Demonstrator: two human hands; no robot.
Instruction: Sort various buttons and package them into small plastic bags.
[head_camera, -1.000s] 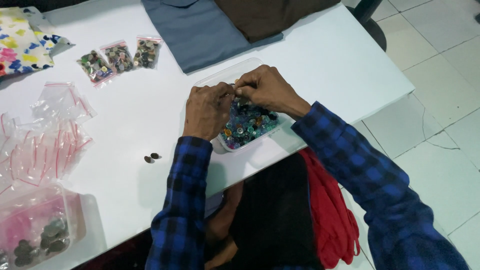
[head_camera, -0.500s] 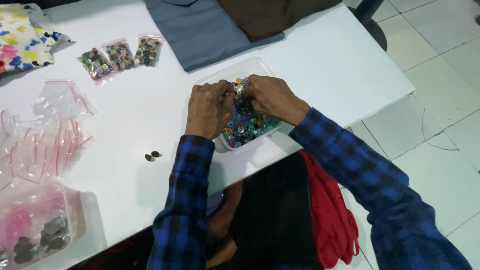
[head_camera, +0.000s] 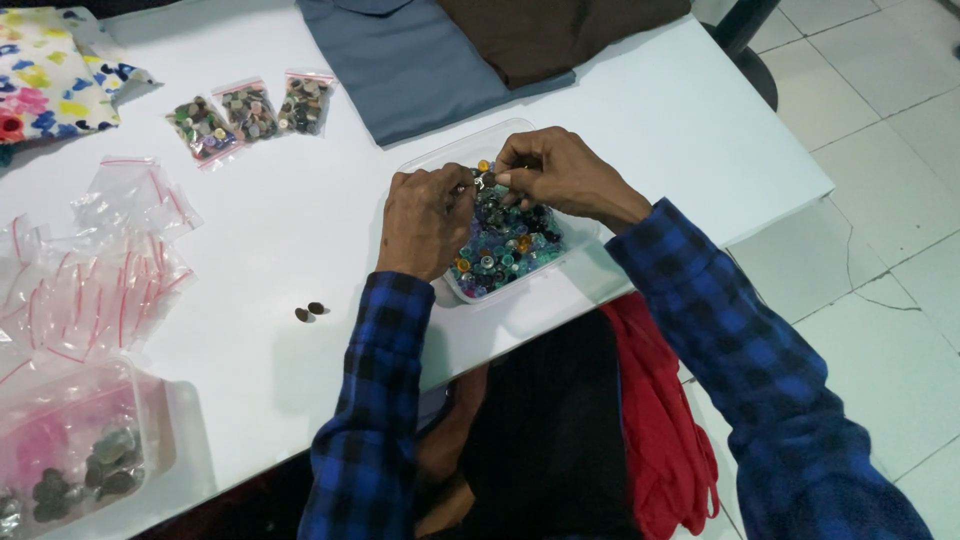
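The tub (head_camera: 585, 238) is clear plastic and full of small buttons (head_camera: 505, 245) in blue, green and orange. It sits close to the front edge of the white table (head_camera: 300, 250), toward the right end, so a bump from an arm could push it off and spill everything on the floor. Both hands meet over the far side of the tub. The right hand (head_camera: 555, 175) has its fingers curled in tight and pinches one small dark button at the tips. The left hand (head_camera: 425, 220) is curled too, with its fingertips right against the same little piece; I cannot tell if it grips it or only touches it. The button is tiny, so it could slip out and get lost in the pile. Two loose dark buttons (head_camera: 310, 311) lie near the front edge, left of the tub, and could roll off. Three small filled bags (head_camera: 250, 112) lie near the back edge, and empty bags (head_camera: 100, 270) lie at the left.
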